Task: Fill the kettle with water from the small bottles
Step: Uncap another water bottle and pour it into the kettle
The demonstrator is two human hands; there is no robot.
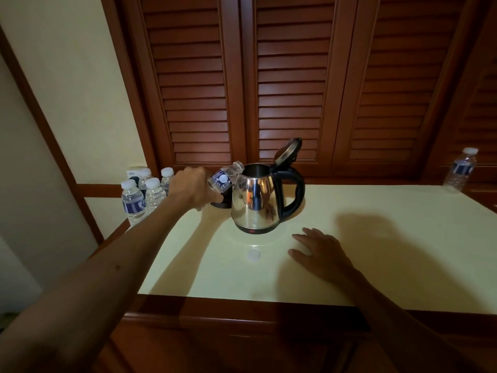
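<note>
Nearest, the right hand (320, 250) lies flat on the pale cream tabletop (390, 251), fingers spread and relaxed, holding nothing. Just to its left a small white bottle cap (253, 255) rests loose on the same surface. Beyond them stands the polished steel electric kettle (258, 200) with a black handle, its hinged lid (289, 150) tipped up and open. The left hand (192, 188) has its fingers wrapped round the base of a small clear plastic water bottle with a blue label (224, 177), uncapped and tilted so its neck meets the kettle's rim. Thin plastic like this will likely buckle under a hard squeeze and grow lighter as it drains, so a gentle hold low on the body looks sensible. The kettle should get heavier and is best lifted by its handle. Behind the left hand stand four capped bottles (146, 195); another capped bottle (461, 169) is at the far right, before the brown louvred wooden doors (290, 76)
</note>
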